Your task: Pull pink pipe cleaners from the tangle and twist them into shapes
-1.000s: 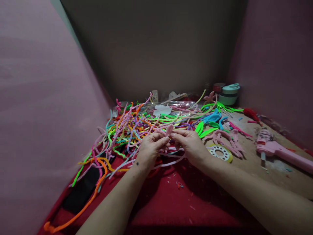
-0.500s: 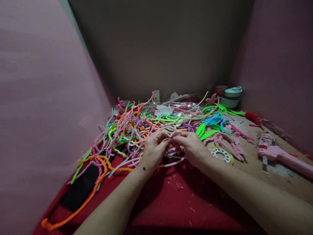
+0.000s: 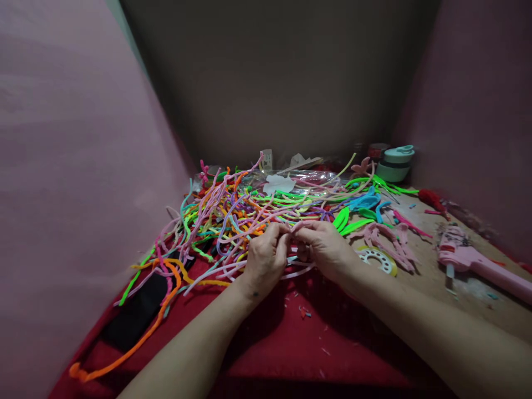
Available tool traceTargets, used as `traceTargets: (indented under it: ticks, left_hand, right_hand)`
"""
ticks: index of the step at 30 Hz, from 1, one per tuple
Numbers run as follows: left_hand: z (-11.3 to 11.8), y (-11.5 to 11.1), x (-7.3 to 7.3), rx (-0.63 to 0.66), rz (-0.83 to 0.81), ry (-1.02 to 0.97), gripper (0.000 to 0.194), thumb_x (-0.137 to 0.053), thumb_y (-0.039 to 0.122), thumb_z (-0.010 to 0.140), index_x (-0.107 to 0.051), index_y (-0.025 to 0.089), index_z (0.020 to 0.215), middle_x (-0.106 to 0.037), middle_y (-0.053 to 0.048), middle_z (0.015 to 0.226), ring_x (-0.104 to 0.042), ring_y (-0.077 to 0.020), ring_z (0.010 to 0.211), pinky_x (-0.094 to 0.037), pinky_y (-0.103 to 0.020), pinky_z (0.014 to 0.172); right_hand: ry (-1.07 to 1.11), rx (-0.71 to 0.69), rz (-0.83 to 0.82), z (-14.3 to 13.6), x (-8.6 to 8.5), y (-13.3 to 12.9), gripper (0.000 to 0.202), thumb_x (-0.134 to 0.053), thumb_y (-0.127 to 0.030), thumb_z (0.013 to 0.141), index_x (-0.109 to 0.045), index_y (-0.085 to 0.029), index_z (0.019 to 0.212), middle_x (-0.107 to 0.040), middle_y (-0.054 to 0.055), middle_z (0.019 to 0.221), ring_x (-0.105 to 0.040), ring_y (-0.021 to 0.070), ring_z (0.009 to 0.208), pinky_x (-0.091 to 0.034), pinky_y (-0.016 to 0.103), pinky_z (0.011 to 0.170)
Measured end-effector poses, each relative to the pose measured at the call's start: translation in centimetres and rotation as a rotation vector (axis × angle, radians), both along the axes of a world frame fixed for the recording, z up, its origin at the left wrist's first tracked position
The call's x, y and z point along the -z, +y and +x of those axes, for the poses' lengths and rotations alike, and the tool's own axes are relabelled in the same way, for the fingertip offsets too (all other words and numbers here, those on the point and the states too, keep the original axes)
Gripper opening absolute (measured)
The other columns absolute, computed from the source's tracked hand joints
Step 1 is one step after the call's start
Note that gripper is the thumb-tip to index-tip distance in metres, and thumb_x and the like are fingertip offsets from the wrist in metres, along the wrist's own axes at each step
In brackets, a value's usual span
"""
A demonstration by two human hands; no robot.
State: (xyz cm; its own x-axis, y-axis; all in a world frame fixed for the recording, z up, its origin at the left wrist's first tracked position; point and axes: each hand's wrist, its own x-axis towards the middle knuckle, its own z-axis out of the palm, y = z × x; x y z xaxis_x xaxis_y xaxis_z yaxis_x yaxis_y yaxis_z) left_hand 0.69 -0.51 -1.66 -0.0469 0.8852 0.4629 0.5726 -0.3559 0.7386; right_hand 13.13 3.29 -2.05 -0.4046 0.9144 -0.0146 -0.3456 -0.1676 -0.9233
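Observation:
My left hand (image 3: 266,256) and my right hand (image 3: 330,250) meet just in front of a tangled pile of fuzzy pipe cleaners (image 3: 233,219). Fingertips of both are pinched on a short pink pipe cleaner (image 3: 296,225), mostly covered by the fingers. Bright green leaf shapes (image 3: 355,227) made of pipe cleaner lie just beyond my right hand. Next to my right wrist is a roll of tape (image 3: 384,261) with a white, holed core. Pink bent pipe cleaner pieces (image 3: 384,235) rest behind the roll.
A pink glue gun (image 3: 477,263) lies on the brown board at the right. At the left, a black phone (image 3: 135,316) sits under an orange pipe cleaner (image 3: 155,327). A mint-green lidded container (image 3: 394,164) stands at the back. Small scraps dot the red cloth (image 3: 282,349).
My left hand has turned slightly, its wrist rolling so that its back faces up more. Both hands keep their pinch close together. The view has shifted a little.

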Motion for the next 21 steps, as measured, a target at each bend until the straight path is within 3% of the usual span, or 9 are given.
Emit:
traceTargets:
  ticks: [5,9,16,18,21]
  left_hand:
    - [0.3,0.2,-0.1,0.035,-0.198,-0.192,0.012,-0.049,0.029,0.080,-0.050,0.020,0.072,-0.047,0.006,0.046,-0.041,-0.0084,0.036,-0.032,-0.020,0.040]
    - [0.5,0.4,-0.9,0.074,-0.309,-0.341,0.013,-0.051,0.029,0.077,-0.046,0.020,0.070,-0.045,0.007,0.043,-0.040,-0.0079,0.033,-0.029,-0.019,0.035]
    - [0.5,0.3,-2.0,0.133,-0.337,-0.337,0.027,-0.057,0.034,0.075,-0.045,0.017,0.058,-0.043,0.006,0.043,-0.038,-0.0064,0.037,-0.031,-0.019,0.040]
    - [0.4,0.4,-1.8,0.119,-0.320,-0.316,0.032,-0.056,0.038,0.076,-0.044,0.016,0.056,-0.042,0.005,0.044,-0.037,-0.0057,0.039,-0.030,-0.019,0.040]
    - [0.3,0.6,-1.2,0.050,-0.199,-0.186,0.032,-0.056,0.039,0.077,-0.046,0.015,0.057,-0.041,0.005,0.047,-0.035,-0.0052,0.043,-0.028,-0.018,0.042]
  right_hand:
    - [-0.203,0.066,0.138,0.1,-0.4,-0.2,0.004,-0.053,-0.018,0.064,-0.057,-0.016,0.065,-0.046,-0.006,0.047,-0.037,0.0058,0.037,-0.026,0.020,0.039]
    - [-0.137,0.093,0.198,0.4,-1.2,-0.2,0.009,-0.059,-0.024,0.066,-0.058,-0.016,0.069,-0.053,-0.003,0.058,-0.044,0.0072,0.049,-0.034,0.021,0.047]
    - [-0.216,0.193,0.198,0.9,-1.4,0.2,0.020,-0.060,-0.032,0.070,-0.061,-0.013,0.062,-0.056,0.000,0.058,-0.048,0.0095,0.054,-0.039,0.024,0.055]
    - [-0.297,0.223,0.279,0.9,-1.1,0.1,0.020,-0.057,-0.030,0.072,-0.062,-0.013,0.062,-0.058,0.001,0.059,-0.049,0.0109,0.056,-0.039,0.025,0.057]
    - [-0.503,0.347,0.536,1.0,-0.8,-0.1,0.020,-0.052,-0.026,0.076,-0.063,-0.014,0.063,-0.060,0.003,0.062,-0.051,0.0130,0.060,-0.039,0.026,0.061]
